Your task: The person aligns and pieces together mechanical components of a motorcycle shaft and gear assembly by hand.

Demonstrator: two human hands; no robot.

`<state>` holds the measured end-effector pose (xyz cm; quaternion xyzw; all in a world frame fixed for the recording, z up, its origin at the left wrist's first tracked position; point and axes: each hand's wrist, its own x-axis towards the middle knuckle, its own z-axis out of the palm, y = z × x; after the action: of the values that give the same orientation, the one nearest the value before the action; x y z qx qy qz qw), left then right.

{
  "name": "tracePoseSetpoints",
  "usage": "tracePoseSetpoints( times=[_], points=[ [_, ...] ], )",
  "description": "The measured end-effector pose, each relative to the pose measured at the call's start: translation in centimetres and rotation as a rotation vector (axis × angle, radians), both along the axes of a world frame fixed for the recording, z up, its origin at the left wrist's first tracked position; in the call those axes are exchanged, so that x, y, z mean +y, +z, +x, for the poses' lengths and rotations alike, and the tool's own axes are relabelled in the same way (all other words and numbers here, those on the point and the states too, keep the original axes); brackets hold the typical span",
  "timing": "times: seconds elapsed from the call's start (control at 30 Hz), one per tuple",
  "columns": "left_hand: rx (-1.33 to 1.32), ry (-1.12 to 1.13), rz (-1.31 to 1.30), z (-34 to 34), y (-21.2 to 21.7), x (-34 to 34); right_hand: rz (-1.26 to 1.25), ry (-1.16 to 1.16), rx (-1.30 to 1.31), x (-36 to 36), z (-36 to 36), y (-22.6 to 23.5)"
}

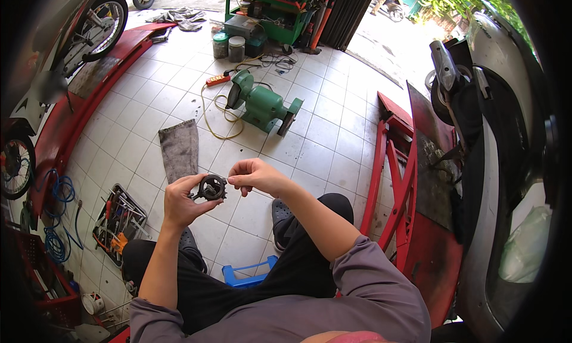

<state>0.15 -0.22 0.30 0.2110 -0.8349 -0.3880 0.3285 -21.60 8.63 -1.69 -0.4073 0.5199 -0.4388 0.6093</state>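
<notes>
My left hand grips a small black toothed sprocket by its lower left rim, holding it up over my knees. My right hand meets it from the right, thumb and forefinger pinched at the sprocket's upper right edge; what they pinch is too small to make out. Both forearms come up from the lower edge above my black trousers, with my dark shoes on the white tiled floor.
A green bench grinder with a yellow cord sits on the tiles ahead. A grey rag lies left of it, a tool tray lower left. Red lift ramps and a scooter flank the right; a blue stool is under me.
</notes>
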Motion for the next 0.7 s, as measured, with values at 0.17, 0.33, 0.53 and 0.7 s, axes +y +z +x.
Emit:
tracePoseSetpoints(
  times=[0.17,0.33,0.53,0.7],
  points=[
    [0.002,0.006,-0.001,0.1,0.0,-0.1,0.002,-0.028,0.017,0.0,0.1,0.6],
    [-0.015,0.007,-0.006,0.0,0.2,0.0,0.028,-0.127,0.050,0.2,1.5,1.0],
    [0.005,-0.003,-0.024,0.1,-0.5,-0.1,0.200,-0.041,-0.102,-0.3,3.2,0.0],
    [-0.008,-0.005,-0.060,0.0,-0.2,0.3,0.107,-0.070,-0.244,0.4,4.3,0.0]
  ],
)
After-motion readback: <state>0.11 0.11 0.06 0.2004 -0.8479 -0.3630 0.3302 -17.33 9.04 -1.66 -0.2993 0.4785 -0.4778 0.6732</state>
